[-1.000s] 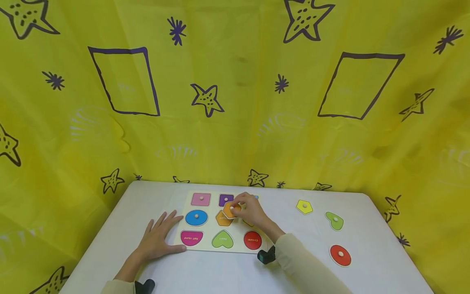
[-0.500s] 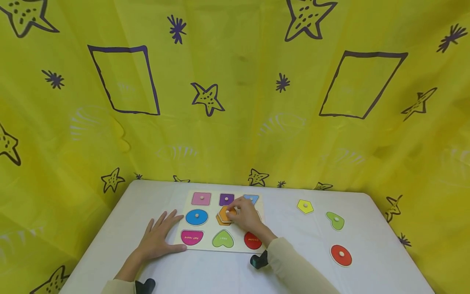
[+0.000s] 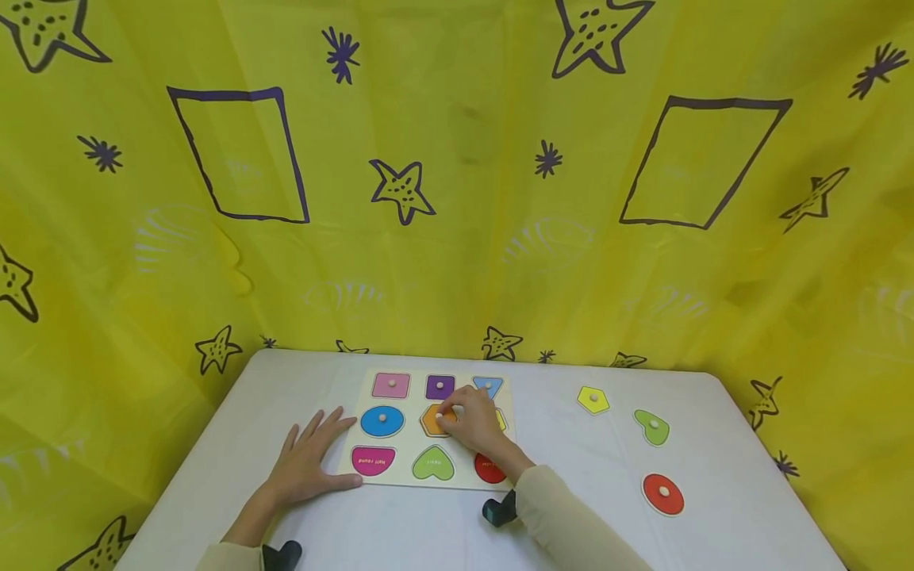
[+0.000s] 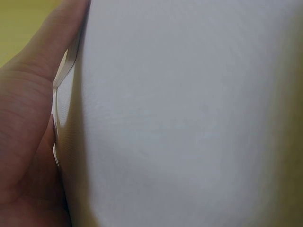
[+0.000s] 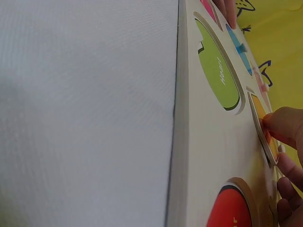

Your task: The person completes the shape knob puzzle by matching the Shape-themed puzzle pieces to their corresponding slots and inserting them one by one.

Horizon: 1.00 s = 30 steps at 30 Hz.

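Observation:
A white shape puzzle board (image 3: 460,476) lies on the table. My right hand (image 3: 476,426) pinches the knob of an orange hexagon puzzle piece (image 3: 430,422) at the board's middle hexagon recess. In the right wrist view, that hexagon piece (image 5: 259,109) lies over its recess; whether it sits fully flush I cannot tell. With fingers spread, my left hand (image 3: 307,464) rests at the board's left edge, thumb and fingertips touching it. Bare recesses show for the half round (image 3: 373,461), the heart (image 3: 432,464) and the red circle (image 3: 489,469), which is partly hidden by the right wrist.
Pink rectangle (image 3: 391,385), purple square (image 3: 435,392), light blue triangle (image 3: 482,392) and blue oval (image 3: 371,423) pieces sit in the board. To its right lie loose yellow pentagon (image 3: 587,403), green heart (image 3: 651,434) and red circle (image 3: 664,503) pieces. A yellow curtain (image 3: 457,270) hangs behind.
My right hand has brought the orange hexagon piece left and down onto its recess, turning it into line with the outline. The left hand stays in place.

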{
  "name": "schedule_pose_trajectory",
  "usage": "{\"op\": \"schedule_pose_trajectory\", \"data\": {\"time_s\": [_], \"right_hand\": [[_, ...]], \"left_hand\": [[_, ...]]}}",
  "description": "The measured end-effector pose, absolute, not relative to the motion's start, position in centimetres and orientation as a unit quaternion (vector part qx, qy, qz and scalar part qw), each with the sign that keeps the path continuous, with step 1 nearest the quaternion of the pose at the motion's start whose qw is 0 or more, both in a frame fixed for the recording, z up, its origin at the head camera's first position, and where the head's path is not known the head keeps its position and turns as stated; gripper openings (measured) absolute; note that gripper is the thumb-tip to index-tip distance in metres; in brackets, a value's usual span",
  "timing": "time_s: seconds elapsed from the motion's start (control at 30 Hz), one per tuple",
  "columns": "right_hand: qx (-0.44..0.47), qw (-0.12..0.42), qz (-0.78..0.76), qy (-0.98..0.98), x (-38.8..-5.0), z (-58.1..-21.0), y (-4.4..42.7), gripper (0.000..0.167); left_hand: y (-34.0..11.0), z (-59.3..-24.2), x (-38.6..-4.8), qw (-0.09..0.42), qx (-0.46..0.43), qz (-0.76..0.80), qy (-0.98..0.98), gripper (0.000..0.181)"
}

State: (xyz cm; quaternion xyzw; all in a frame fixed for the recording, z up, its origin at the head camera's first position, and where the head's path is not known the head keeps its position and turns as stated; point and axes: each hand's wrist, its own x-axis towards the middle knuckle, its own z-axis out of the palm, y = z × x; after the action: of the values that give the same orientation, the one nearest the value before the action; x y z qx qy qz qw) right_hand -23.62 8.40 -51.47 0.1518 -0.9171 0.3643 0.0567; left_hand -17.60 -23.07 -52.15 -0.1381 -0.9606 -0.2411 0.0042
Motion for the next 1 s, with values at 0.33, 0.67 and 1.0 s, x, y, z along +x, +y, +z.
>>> {"op": "schedule_pose_trajectory", "data": {"time_s": [0.33,0.67,1.0], "right_hand": [[0.152,0.064,0.362,-0.917,-23.50,-51.78,8.25,0.004],[0.142,0.050,0.357,-0.922,-23.46,-51.56,8.05,0.005],[0.141,0.052,0.360,-0.921,-23.49,-51.80,8.12,0.005]], "left_hand": [[-23.18,-52.45,-17.82,-0.001,-0.133,-0.238,-0.962,0.103],[-23.03,-51.99,-17.59,0.000,-0.136,-0.236,-0.962,0.102],[-22.91,-51.60,-17.44,-0.010,-0.133,-0.232,-0.963,0.102]]}}
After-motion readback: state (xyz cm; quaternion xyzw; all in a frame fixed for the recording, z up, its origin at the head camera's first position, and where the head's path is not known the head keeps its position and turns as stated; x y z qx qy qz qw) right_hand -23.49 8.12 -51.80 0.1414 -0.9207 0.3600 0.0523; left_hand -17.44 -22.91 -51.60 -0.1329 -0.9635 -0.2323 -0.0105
